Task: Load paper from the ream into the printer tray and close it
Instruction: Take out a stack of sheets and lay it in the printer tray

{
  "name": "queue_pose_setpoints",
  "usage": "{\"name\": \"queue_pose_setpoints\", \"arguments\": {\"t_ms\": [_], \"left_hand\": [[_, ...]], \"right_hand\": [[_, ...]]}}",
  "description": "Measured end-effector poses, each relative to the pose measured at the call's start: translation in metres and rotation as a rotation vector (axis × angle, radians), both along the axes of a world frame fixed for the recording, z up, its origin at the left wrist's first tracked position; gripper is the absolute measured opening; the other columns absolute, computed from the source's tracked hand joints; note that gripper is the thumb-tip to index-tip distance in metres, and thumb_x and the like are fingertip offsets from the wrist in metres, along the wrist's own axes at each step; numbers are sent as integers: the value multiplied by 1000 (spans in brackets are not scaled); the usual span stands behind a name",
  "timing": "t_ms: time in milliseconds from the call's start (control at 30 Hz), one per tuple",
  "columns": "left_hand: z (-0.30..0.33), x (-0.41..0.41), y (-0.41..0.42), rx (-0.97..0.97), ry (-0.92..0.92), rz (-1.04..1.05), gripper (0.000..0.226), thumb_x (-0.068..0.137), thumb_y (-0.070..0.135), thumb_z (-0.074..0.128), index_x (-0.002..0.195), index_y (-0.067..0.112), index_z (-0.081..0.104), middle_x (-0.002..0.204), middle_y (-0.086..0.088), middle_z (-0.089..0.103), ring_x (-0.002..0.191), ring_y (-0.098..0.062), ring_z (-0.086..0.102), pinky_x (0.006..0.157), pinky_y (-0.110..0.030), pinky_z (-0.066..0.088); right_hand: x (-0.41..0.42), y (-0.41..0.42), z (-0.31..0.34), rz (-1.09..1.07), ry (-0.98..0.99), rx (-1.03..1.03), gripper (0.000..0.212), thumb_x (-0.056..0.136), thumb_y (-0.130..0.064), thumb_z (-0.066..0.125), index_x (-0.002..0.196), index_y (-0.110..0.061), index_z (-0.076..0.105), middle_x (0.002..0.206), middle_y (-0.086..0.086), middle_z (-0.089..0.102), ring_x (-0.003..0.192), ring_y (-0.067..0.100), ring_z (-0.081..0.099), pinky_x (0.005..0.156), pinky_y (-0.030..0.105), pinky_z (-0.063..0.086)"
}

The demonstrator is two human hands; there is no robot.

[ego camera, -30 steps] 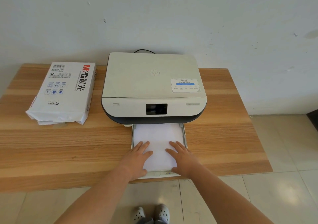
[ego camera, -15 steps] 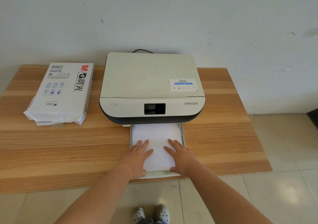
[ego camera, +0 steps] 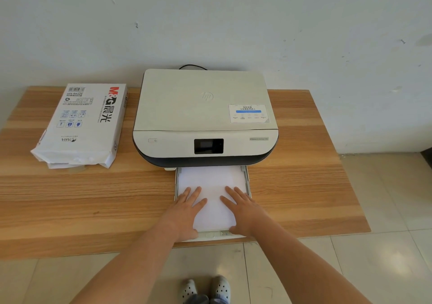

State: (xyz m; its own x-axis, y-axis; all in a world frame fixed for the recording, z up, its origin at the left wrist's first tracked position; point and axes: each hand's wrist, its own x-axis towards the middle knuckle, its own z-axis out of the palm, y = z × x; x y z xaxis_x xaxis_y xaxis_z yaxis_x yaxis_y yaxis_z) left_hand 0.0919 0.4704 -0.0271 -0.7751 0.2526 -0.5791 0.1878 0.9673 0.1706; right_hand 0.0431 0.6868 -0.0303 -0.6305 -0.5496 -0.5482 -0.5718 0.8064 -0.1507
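Note:
A white and dark printer point(ego camera: 205, 116) sits at the back middle of the wooden table point(ego camera: 304, 187). Its paper tray point(ego camera: 247, 177) is pulled out toward me, and a stack of white paper point(ego camera: 212, 182) lies in it. My left hand point(ego camera: 187, 210) and my right hand point(ego camera: 243, 210) rest flat on the near part of the paper, fingers spread, side by side. The opened white ream point(ego camera: 81, 126) lies to the left of the printer, its torn end facing me.
The tray's front lip point(ego camera: 210, 235) overhangs the table's near edge. A black cable point(ego camera: 191, 66) runs behind the printer by the wall. Tiled floor and my feet point(ego camera: 205, 289) show below.
My hands stay flat on the paper in the tray. The view has shifted slightly; nothing else has visibly moved.

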Motion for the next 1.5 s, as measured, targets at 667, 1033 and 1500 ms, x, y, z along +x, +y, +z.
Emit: {"name": "queue_pose_setpoints", "arguments": {"t_ms": [667, 1033, 1500], "left_hand": [[3, 3, 11, -52, 35, -27, 91, 86, 29, 57, 151, 31, -6, 158, 0, -26, 145, -27, -20, 119, -43, 1], [5, 5, 12, -15, 21, -11, 88, 85, 28, 57, 152, 31, 0, 159, 1, -24, 146, -24, -18, 118, -39, 2], [6, 4, 15, -28, 28, -22, 87, 85, 26, 59, 152, 31, 3, 160, 1, -20, 146, -26, -16, 119, -41, 1]], "right_hand": [[5, 1, 3, 9, 39, -5, 97, 85, -42, 65, 154, -28, -1, 161, 3, -21, 147, 25, -20, 119, 43, -3], [8, 1, 6, -14, 2, 5, 93, 87, -42, 63, 155, -26, 2, 162, 1, -16, 148, 24, -14, 119, 41, 1], [6, -2, 5, 6, -4, 31, 98, 86, -42, 65, 154, -25, -4, 161, 2, -21, 148, 25, -17, 119, 43, 0]]}}
